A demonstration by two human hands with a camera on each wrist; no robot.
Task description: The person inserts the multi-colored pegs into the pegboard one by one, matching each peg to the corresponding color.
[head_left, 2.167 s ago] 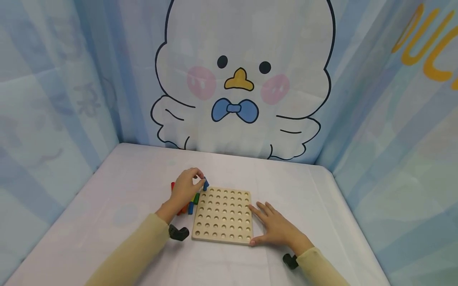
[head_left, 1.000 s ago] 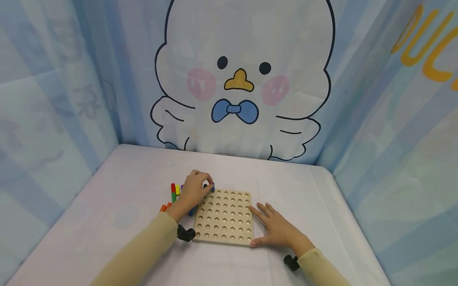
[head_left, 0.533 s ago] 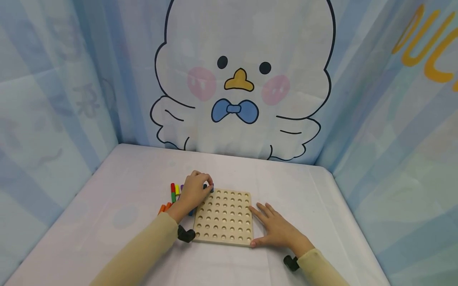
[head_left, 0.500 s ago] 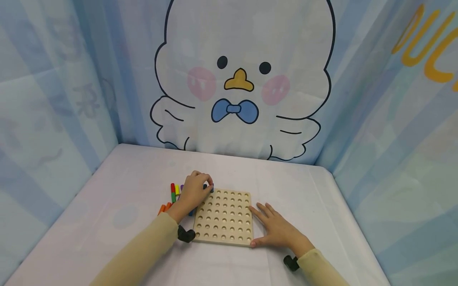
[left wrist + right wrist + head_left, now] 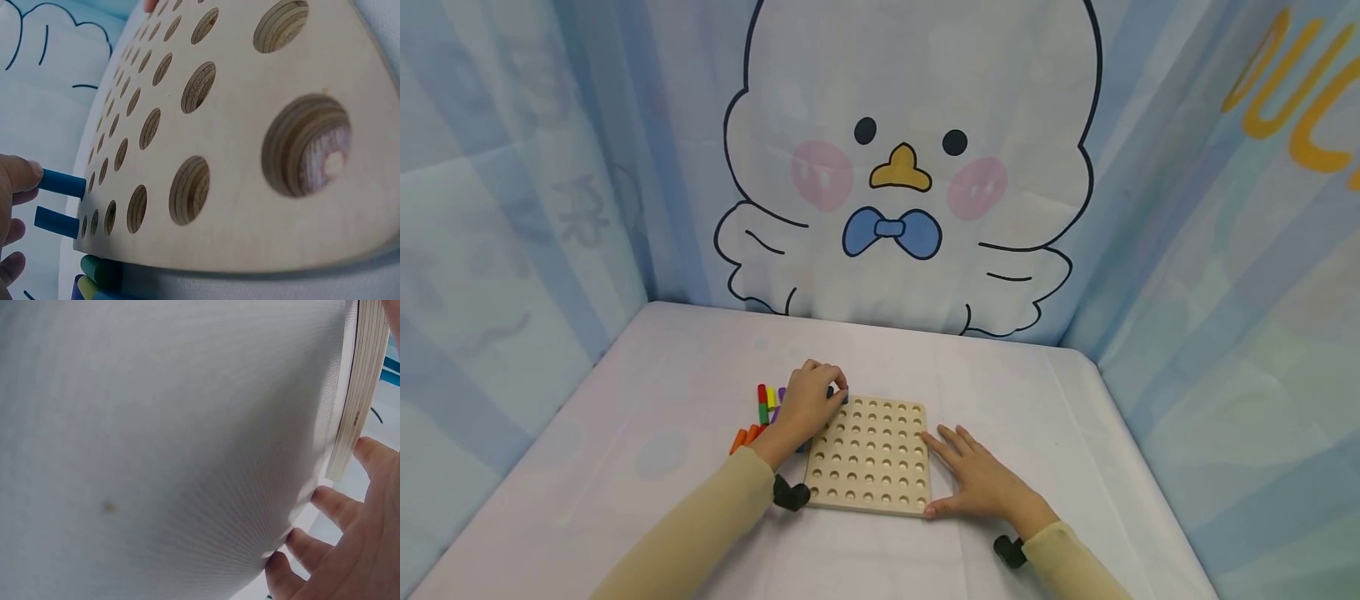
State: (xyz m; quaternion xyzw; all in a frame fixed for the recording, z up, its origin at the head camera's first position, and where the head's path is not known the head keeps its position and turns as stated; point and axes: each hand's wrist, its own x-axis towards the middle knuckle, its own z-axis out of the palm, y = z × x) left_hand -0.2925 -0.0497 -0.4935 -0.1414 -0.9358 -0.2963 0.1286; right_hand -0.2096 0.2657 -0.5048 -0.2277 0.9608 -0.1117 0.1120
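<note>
My left hand [image 5: 808,404] is at the far left corner of a square wooden pegboard [image 5: 868,458] with rows of round holes. Thumb and finger pinch the end of a blue peg [image 5: 61,183], which stands at a hole along the far edge. Beside it a second blue peg [image 5: 56,222] stands at the corner, apart from the thumb. My right hand [image 5: 985,475] lies spread at the board's right side. Its thumb touches the near right corner and a fingertip meets the right edge; other fingertips [image 5: 337,506] rest on the white cloth.
Loose coloured pegs lie left of the board, partly behind the left hand: red [image 5: 762,393], yellow [image 5: 771,398], green [image 5: 763,414] and orange [image 5: 739,440] among them. A green peg [image 5: 100,270] lies against the board's side. White cloth [image 5: 700,358] covers the table; printed curtains [image 5: 895,283] stand around it.
Since the oldest frame, my left hand has shifted slightly right, from the corner to the neighbouring hole with a blue peg. Over the last second it has barely moved. The right hand stays put.
</note>
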